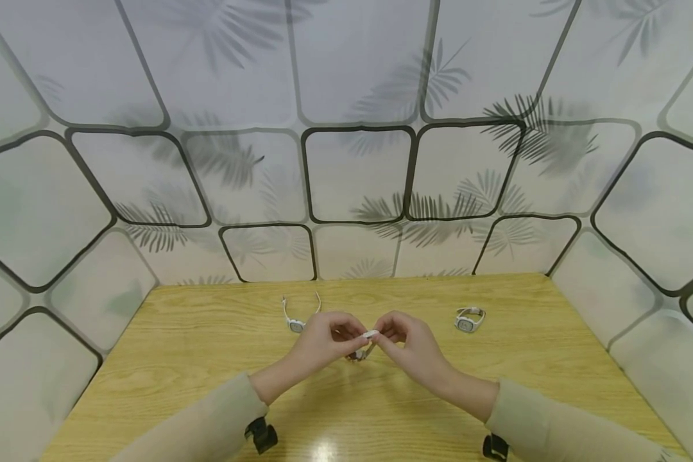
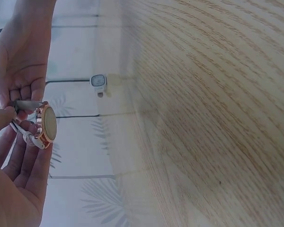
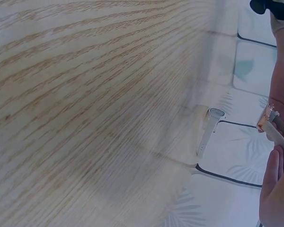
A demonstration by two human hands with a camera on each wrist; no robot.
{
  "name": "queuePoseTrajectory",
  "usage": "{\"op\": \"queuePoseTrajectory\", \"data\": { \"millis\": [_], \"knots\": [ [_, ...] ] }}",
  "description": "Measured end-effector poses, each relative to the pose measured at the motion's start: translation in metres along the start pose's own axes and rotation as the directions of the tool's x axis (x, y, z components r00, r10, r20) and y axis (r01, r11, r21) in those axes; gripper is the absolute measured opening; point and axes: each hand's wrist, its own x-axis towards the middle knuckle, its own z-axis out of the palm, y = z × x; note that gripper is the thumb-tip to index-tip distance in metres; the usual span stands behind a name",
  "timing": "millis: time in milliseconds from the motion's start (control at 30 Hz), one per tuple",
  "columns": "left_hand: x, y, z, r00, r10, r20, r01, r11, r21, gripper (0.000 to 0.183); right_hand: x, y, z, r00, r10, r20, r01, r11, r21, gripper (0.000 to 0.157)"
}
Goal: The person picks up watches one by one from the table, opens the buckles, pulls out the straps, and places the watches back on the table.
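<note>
We see a rose-gold watch (image 1: 359,355) held up by its pale strap (image 1: 371,334).
Head view: the left hand (image 1: 328,336) and right hand (image 1: 411,345) both pinch the strap above the tabletop (image 1: 196,378). Left wrist view: we see the watch's face (image 2: 50,124) side-on, a looped watch (image 2: 98,81) beyond. Right wrist view: an unlooped watch (image 3: 208,130) lies beyond.

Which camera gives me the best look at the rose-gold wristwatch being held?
The left wrist view: the rose-gold wristwatch shows its round face there, at an angle. The right wrist view catches it nearly edge-on; the head view shows it small, its face hard to make out.
</note>
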Motion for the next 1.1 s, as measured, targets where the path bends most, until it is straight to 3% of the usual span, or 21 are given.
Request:
{"op": "queuePoseTrajectory", "data": {
  "millis": [233, 667, 1100],
  "knots": [
    [0.0008, 0.001, -0.0005, 1.0, 0.002, -0.008, -0.001, 1.0, 0.015, 0.007, -0.0011, 0.002, 0.0004, 1.0, -0.013, -0.027, 0.014, 0.998, 0.053, 0.005],
    [0.0003, -0.0002, -0.0021, 1.0, 0.013, -0.004, -0.012, 0.999, 0.036, 0.01, 0.0015, 0.0026, -0.0008, 0.998, -0.062, 0.017, 0.063, 0.998, -0.03, 0.005],
    [-0.0002, -0.0019, -0.0053, 1.0, 0.012, 0.007, -0.012, 1.0, -0.002, 0.011, 0.0002, 0.0021, 0.0003, 0.999, -0.035, -0.023, 0.035, 0.999, 0.003, 0.006]
  ]
}}
